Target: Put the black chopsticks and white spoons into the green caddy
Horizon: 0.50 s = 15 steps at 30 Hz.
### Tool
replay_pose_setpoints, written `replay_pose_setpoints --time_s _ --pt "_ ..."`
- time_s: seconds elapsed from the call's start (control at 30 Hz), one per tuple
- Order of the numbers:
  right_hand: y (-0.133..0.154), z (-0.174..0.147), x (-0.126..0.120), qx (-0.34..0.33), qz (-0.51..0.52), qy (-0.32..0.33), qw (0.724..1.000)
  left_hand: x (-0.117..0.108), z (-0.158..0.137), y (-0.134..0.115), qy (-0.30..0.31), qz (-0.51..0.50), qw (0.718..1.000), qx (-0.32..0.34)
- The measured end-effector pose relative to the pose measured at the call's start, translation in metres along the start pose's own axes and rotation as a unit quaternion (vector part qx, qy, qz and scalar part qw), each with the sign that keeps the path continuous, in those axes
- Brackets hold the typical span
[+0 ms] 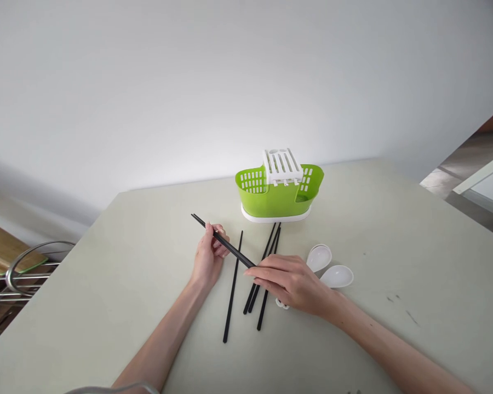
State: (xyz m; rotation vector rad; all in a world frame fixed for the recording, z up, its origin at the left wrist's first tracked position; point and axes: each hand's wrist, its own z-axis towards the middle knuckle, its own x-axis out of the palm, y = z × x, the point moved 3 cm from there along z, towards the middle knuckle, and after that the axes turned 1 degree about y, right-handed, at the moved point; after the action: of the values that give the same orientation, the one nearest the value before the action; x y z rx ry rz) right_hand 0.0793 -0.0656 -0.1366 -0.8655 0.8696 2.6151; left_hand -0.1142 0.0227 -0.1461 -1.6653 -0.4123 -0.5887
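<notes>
A pair of black chopsticks (235, 252) is held slantwise above the table between both hands. My left hand (210, 251) pinches the pair near the thin tips, which point to the upper left. Around the thick ends close the fingers of my right hand (291, 282). One loose chopstick (233, 293) lies on the table between my hands. Several more chopsticks (264, 293) lie crossed beneath my right hand, partly hidden by it. White spoons (337, 276) rest beside that hand, their handles mostly covered.
A green basket (271, 201) with a white slotted rack (283, 167) across its top and a white base stands near the wall, behind the chopsticks. The pale table (394, 339) meets the wall at the back. Left of the table is a metal rack (14, 282) with a wooden board.
</notes>
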Motion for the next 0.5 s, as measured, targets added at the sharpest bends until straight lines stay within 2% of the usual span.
replay_pose_setpoints --time_s 0.27,0.5 --pt "-0.003 0.001 -0.005 0.013 0.017 -0.044 0.999 -0.001 0.002 -0.002 0.031 0.041 0.999 0.004" --pt "-0.013 -0.003 -0.007 0.080 -0.004 -0.076 0.994 -0.002 0.002 -0.001 0.025 0.063 0.998 0.015"
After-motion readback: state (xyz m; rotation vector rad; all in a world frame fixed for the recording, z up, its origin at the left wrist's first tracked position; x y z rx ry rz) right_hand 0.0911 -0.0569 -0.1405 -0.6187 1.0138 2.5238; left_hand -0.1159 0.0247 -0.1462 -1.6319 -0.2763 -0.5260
